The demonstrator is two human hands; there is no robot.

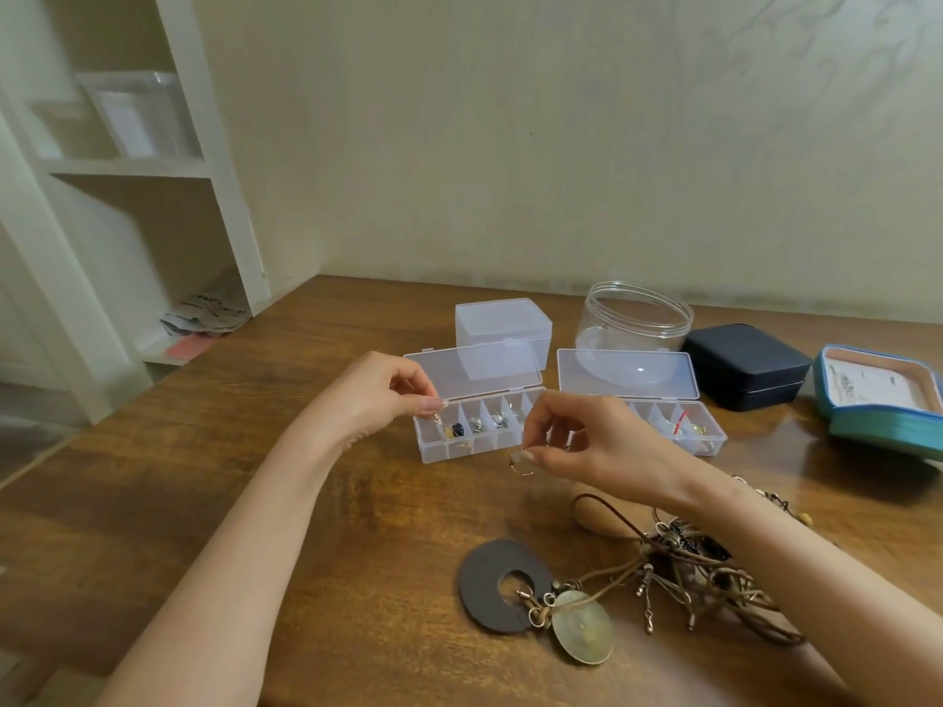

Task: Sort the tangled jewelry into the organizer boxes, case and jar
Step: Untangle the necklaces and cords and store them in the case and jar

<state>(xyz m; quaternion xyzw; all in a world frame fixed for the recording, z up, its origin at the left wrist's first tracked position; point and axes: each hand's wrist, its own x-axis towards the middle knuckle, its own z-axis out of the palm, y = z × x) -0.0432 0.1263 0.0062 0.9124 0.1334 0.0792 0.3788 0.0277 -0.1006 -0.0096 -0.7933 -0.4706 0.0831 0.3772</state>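
Two bare forearms in view, no sleeves reaching wrists. Left hand (375,395): no rings, no watch, no bracelet. Right hand (587,441): likewise unadorned. Fingernails short, pale, glossy. No gloves.

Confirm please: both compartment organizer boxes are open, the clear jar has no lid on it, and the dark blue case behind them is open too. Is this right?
Not fully. In the head view, the dark blue case is closed, its lid down. The rest holds: both organizer boxes stand open, and the clear jar has no lid.
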